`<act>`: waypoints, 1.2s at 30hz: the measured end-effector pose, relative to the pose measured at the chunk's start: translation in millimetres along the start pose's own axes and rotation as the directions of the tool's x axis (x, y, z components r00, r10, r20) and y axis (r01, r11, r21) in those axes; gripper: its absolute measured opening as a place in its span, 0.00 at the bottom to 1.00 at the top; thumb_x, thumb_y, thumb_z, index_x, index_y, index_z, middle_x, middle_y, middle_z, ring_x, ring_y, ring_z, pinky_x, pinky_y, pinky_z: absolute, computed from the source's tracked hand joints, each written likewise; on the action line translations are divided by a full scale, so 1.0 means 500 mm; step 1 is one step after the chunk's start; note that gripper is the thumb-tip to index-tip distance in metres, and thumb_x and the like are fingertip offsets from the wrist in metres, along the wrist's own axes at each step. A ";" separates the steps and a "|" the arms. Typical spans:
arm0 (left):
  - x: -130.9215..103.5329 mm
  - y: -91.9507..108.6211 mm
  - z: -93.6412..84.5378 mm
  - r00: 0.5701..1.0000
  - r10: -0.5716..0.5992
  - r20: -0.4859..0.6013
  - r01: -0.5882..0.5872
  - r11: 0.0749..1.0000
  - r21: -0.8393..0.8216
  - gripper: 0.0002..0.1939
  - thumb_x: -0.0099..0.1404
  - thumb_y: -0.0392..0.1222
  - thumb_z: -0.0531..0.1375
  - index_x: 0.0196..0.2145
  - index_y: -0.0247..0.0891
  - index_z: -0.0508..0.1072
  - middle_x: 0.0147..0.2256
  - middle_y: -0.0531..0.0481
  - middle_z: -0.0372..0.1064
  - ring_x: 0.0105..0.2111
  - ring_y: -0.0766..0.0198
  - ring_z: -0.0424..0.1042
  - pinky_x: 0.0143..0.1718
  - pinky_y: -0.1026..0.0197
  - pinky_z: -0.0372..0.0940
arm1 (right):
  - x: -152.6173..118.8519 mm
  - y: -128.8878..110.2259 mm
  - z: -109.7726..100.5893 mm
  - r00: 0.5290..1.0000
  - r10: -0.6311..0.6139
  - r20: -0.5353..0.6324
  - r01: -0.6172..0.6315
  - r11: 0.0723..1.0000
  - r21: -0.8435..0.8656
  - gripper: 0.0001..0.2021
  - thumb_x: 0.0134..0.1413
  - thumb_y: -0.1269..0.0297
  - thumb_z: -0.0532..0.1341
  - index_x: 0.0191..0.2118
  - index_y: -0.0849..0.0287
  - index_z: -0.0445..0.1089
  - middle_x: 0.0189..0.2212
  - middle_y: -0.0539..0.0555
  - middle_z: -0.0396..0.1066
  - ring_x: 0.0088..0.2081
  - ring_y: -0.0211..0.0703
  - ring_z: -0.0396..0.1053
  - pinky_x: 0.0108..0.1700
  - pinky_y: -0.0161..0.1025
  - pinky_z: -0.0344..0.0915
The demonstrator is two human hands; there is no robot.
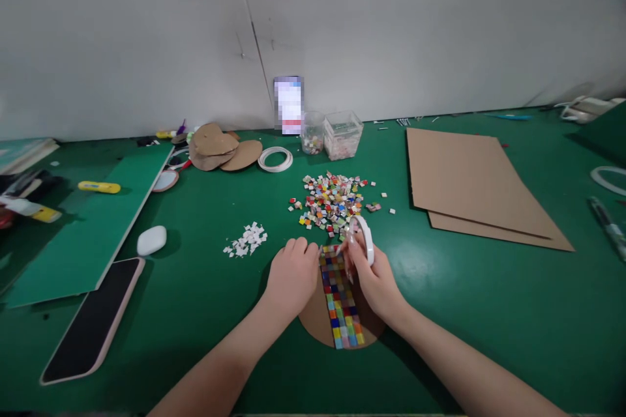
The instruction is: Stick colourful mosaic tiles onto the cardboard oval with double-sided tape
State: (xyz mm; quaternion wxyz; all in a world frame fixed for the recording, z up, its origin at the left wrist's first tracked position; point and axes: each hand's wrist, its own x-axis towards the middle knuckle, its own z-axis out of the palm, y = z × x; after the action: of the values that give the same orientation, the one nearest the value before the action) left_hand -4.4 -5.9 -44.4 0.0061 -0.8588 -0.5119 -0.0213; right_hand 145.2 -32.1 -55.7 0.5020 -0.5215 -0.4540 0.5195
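A round brown cardboard disc [315, 320] lies on the green table, with a strip of coloured mosaic tiles [342, 303] down its middle. My left hand [294, 272] rests with fingers curled at the disc's upper left edge, by the top of the strip; whatever its fingertips hold is hidden. My right hand [374, 280] is closed round a white tape roll [368, 241] at the strip's upper right. Just beyond both hands is a pile of loose coloured tiles [330, 199]. White paper bits [247, 239] lie to the left.
Cardboard sheets [469, 176] lie at right. Left are a dark phone [95, 322], a white case [152, 240] and a green board [112, 221] bearing a yellow cutter [99, 187]. Behind stand clear containers [343, 135] and a lit phone [289, 104], near cardboard discs [212, 146].
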 end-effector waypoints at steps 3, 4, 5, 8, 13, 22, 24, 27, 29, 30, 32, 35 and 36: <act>0.001 -0.023 -0.004 0.993 -0.076 -0.096 0.068 0.994 -0.081 0.14 0.66 0.36 0.46 0.24 0.36 0.63 0.24 0.51 0.59 0.27 0.64 0.61 0.25 0.64 0.53 | -0.001 -0.004 -0.001 0.999 0.029 -0.013 -0.029 0.999 0.015 0.14 0.59 0.53 0.50 0.30 0.58 0.60 0.17 0.44 0.52 0.18 0.33 0.50 0.21 0.32 0.51; 0.001 -0.030 -0.005 0.988 -0.102 -0.118 0.091 0.992 -0.091 0.13 0.65 0.35 0.47 0.23 0.36 0.63 0.23 0.51 0.59 0.26 0.65 0.60 0.24 0.64 0.52 | -0.001 -0.005 -0.001 0.999 0.036 -0.014 -0.036 0.999 0.020 0.14 0.59 0.53 0.50 0.30 0.58 0.60 0.17 0.44 0.52 0.18 0.33 0.50 0.21 0.32 0.51; 0.002 -0.036 -0.004 0.985 -0.117 -0.129 0.106 0.990 -0.088 0.12 0.63 0.34 0.48 0.23 0.36 0.63 0.23 0.52 0.58 0.26 0.65 0.60 0.23 0.64 0.51 | -0.001 -0.006 -0.001 0.999 0.039 -0.014 -0.039 0.999 0.024 0.14 0.59 0.53 0.50 0.30 0.58 0.60 0.17 0.44 0.52 0.18 0.33 0.50 0.21 0.32 0.51; 0.004 -0.042 0.004 0.988 -0.099 -0.119 0.095 0.995 -0.038 0.10 0.59 0.32 0.51 0.21 0.36 0.63 0.23 0.51 0.59 0.26 0.65 0.61 0.23 0.64 0.51 | 0.000 -0.005 -0.001 0.999 0.029 -0.012 -0.029 0.999 0.012 0.14 0.59 0.53 0.50 0.30 0.59 0.60 0.18 0.45 0.54 0.19 0.33 0.52 0.21 0.33 0.52; 0.009 -0.029 0.020 0.992 -0.096 -0.085 0.097 0.995 0.018 0.11 0.58 0.31 0.49 0.21 0.36 0.66 0.23 0.50 0.62 0.26 0.65 0.63 0.24 0.64 0.53 | 0.003 0.002 -0.001 0.999 0.027 -0.019 -0.027 0.999 0.021 0.14 0.58 0.53 0.50 0.29 0.58 0.59 0.17 0.44 0.53 0.19 0.33 0.51 0.21 0.32 0.51; 0.013 -0.025 0.015 0.996 -0.089 -0.012 0.089 0.996 0.027 0.12 0.60 0.33 0.48 0.24 0.35 0.68 0.25 0.49 0.63 0.24 0.66 0.65 0.20 0.65 0.51 | 0.002 0.002 -0.002 0.999 -0.019 -0.040 0.016 0.999 -0.051 0.15 0.58 0.54 0.50 0.27 0.58 0.59 0.18 0.45 0.55 0.20 0.35 0.52 0.23 0.33 0.52; 0.012 -0.024 0.015 0.995 -0.096 -0.019 0.096 0.995 0.006 0.12 0.61 0.33 0.48 0.23 0.35 0.68 0.25 0.50 0.62 0.22 0.67 0.64 0.19 0.66 0.50 | 0.002 0.003 -0.002 0.999 -0.015 -0.037 0.013 0.999 -0.046 0.15 0.59 0.54 0.50 0.27 0.58 0.59 0.18 0.45 0.55 0.20 0.34 0.52 0.23 0.33 0.52; 0.009 -0.018 0.017 0.997 -0.060 -0.054 0.059 0.998 -0.012 0.13 0.61 0.34 0.48 0.24 0.35 0.67 0.25 0.50 0.62 0.21 0.68 0.63 0.19 0.66 0.50 | 0.002 0.004 -0.002 0.999 -0.014 -0.035 0.013 0.999 -0.036 0.15 0.59 0.54 0.50 0.27 0.58 0.59 0.17 0.45 0.55 0.19 0.34 0.52 0.23 0.33 0.52; 0.008 -0.014 0.018 0.997 -0.021 -0.070 0.021 1.000 -0.003 0.13 0.61 0.34 0.48 0.24 0.35 0.68 0.25 0.50 0.62 0.22 0.67 0.64 0.20 0.66 0.51 | 0.003 0.004 -0.001 0.999 -0.012 -0.039 0.011 0.999 -0.032 0.15 0.59 0.54 0.50 0.27 0.58 0.59 0.17 0.45 0.55 0.19 0.34 0.52 0.23 0.33 0.53; 0.008 -0.012 0.018 0.998 -0.014 -0.068 0.014 1.000 0.002 0.12 0.61 0.33 0.48 0.24 0.35 0.68 0.25 0.50 0.62 0.23 0.67 0.65 0.20 0.66 0.51 | 0.003 0.004 -0.001 0.999 -0.011 -0.042 0.010 1.000 -0.030 0.15 0.59 0.54 0.50 0.26 0.58 0.59 0.17 0.45 0.55 0.19 0.33 0.52 0.23 0.33 0.53; 0.010 -0.009 0.019 0.998 -0.021 -0.050 0.021 1.000 -0.002 0.11 0.61 0.33 0.49 0.24 0.35 0.68 0.25 0.50 0.63 0.23 0.67 0.65 0.20 0.66 0.50 | 0.004 0.004 -0.001 0.999 -0.007 -0.042 0.006 1.000 -0.027 0.15 0.59 0.55 0.51 0.25 0.58 0.59 0.16 0.45 0.55 0.19 0.33 0.53 0.22 0.33 0.53; 0.014 -0.010 0.020 0.999 -0.038 -0.011 0.037 0.999 -0.022 0.11 0.61 0.34 0.49 0.24 0.36 0.68 0.25 0.51 0.62 0.22 0.67 0.64 0.20 0.65 0.49 | 0.005 0.005 -0.001 0.999 0.002 -0.043 -0.002 1.000 -0.018 0.15 0.58 0.54 0.51 0.26 0.58 0.60 0.16 0.45 0.56 0.18 0.33 0.53 0.22 0.33 0.53; 0.014 -0.011 0.020 0.999 -0.040 0.000 0.040 0.999 -0.033 0.11 0.61 0.34 0.49 0.24 0.36 0.68 0.25 0.51 0.62 0.22 0.67 0.64 0.20 0.65 0.49 | 0.005 0.005 -0.001 0.999 0.003 -0.047 -0.003 1.000 -0.017 0.15 0.58 0.54 0.51 0.26 0.58 0.60 0.16 0.45 0.56 0.18 0.33 0.53 0.21 0.33 0.53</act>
State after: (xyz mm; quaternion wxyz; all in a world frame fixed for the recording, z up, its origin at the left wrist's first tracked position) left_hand -5.5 3.2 -54.2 -0.0083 -0.8484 -0.5284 -0.0304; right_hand 145.8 -29.7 -58.7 0.5073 -0.5386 -0.4457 0.5039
